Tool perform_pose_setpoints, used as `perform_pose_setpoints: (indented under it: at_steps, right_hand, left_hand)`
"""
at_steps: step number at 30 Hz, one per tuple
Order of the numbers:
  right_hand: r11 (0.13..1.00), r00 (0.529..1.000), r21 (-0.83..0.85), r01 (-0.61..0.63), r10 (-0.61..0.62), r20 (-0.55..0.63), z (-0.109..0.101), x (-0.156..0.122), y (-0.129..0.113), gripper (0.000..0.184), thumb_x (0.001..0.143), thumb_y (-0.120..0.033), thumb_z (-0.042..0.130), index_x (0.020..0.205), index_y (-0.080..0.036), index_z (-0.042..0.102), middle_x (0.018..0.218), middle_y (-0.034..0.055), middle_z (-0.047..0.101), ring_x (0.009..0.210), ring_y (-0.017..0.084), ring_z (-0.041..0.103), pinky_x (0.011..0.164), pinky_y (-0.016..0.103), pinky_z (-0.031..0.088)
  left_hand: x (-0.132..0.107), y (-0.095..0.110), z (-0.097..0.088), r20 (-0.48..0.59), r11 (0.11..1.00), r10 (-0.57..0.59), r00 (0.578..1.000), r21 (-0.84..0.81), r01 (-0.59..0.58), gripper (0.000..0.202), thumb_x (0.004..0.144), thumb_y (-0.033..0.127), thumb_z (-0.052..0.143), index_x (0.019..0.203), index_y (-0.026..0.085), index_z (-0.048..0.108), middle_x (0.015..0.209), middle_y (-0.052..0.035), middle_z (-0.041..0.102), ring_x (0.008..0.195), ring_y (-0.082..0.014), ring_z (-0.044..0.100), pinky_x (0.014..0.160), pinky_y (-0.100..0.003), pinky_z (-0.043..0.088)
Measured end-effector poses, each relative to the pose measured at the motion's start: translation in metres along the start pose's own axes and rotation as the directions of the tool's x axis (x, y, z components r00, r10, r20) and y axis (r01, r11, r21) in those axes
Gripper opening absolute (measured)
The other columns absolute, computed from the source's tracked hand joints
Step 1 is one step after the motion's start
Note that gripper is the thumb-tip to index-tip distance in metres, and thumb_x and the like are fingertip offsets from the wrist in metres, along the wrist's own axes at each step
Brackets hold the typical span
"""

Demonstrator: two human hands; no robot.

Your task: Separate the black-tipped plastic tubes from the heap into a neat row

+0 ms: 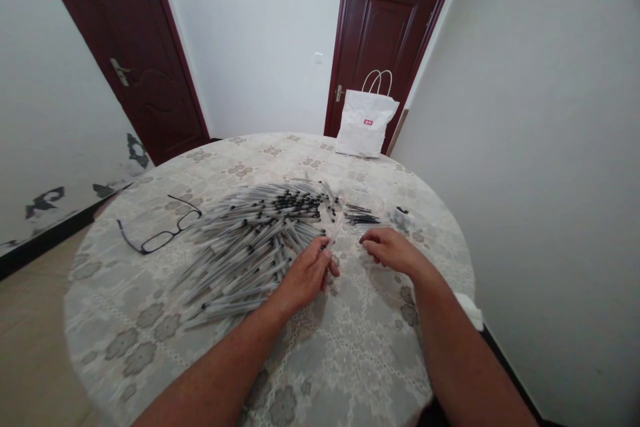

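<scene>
A big heap of clear pen barrels with black tips (255,240) lies spread over the middle of a round table (150,340) covered with a flowered lace cloth. My left hand (307,275) rests at the heap's right edge, fingers curled down onto the nearest barrels. My right hand (393,248) lies on the cloth just right of it, fingers bent inward in a loose pinch; what they hold, if anything, is hidden. A small bunch of thin black refills (361,216) lies just beyond my right hand.
Black-framed glasses (163,230) lie on the table to the left of the heap. A white paper bag (366,121) stands at the far edge, before a dark red door (385,33). A small dark item (402,211) lies right of the refills. A white wall is close on the right.
</scene>
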State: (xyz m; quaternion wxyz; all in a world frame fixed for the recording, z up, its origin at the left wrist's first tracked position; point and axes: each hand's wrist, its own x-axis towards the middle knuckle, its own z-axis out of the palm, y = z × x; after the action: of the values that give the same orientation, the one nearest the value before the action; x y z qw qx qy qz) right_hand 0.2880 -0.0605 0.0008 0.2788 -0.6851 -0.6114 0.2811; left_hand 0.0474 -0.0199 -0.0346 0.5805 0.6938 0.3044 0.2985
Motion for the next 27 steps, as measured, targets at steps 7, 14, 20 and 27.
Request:
perform_pose_setpoints:
  at_steps: [7, 14, 20, 27]
  right_hand:
    - [0.999, 0.932, 0.039, 0.004, 0.010, -0.363, -0.041, 0.051, -0.002, 0.035, 0.083, -0.026, 0.057, 0.114, -0.014, 0.067, 0.090, 0.0073, 0.074, 0.055, 0.011, 0.062, 0.047, 0.020, 0.045]
    - [0.969, 0.872, 0.227, 0.099, 0.025, -0.489, -0.038, 0.038, -0.018, 0.039, 0.085, -0.035, 0.059, 0.115, -0.013, 0.069, 0.099, 0.0116, 0.076, 0.055, 0.012, 0.059, 0.045, 0.023, 0.045]
    - [0.838, 0.993, 0.532, 0.117, -0.115, -0.036, 0.028, -0.015, -0.035, 0.031, 0.085, -0.038, 0.067, 0.108, -0.017, 0.070, 0.078, 0.0022, 0.070, 0.057, 0.011, 0.057, 0.047, 0.020, 0.043]
    - [0.785, 0.977, 0.582, 0.212, -0.156, -0.145, 0.052, -0.013, -0.045, 0.026, 0.090, -0.039, 0.064, 0.105, -0.018, 0.069, 0.068, -0.0016, 0.062, 0.055, 0.011, 0.056, 0.046, 0.021, 0.043]
  left_hand:
    - [0.000, 0.005, 0.001, -0.037, 1.000, 0.007, 0.999, -0.010, -0.008, 0.019, 0.097, 0.039, 0.045, 0.100, 0.022, 0.051, 0.089, -0.0019, 0.069, 0.063, -0.0127, 0.060, 0.056, -0.024, 0.049]
    - [0.000, 0.012, -0.002, -0.203, 1.000, 0.028, 0.979, 0.014, -0.025, 0.023, 0.089, 0.037, 0.059, 0.102, 0.019, 0.064, 0.091, -0.0036, 0.066, 0.076, -0.0164, 0.064, 0.065, -0.026, 0.052]
    - [-0.001, 0.013, -0.003, -0.148, 0.992, 0.125, 0.981, 0.049, -0.119, 0.021, 0.091, 0.037, 0.061, 0.102, 0.020, 0.067, 0.091, -0.0029, 0.068, 0.082, -0.0170, 0.063, 0.074, -0.029, 0.050]
    - [0.000, 0.016, -0.005, -0.175, 0.986, 0.127, 0.976, 0.127, -0.106, 0.016, 0.089, 0.036, 0.065, 0.090, 0.020, 0.062, 0.080, 0.0017, 0.064, 0.073, -0.0143, 0.059, 0.067, -0.026, 0.045]
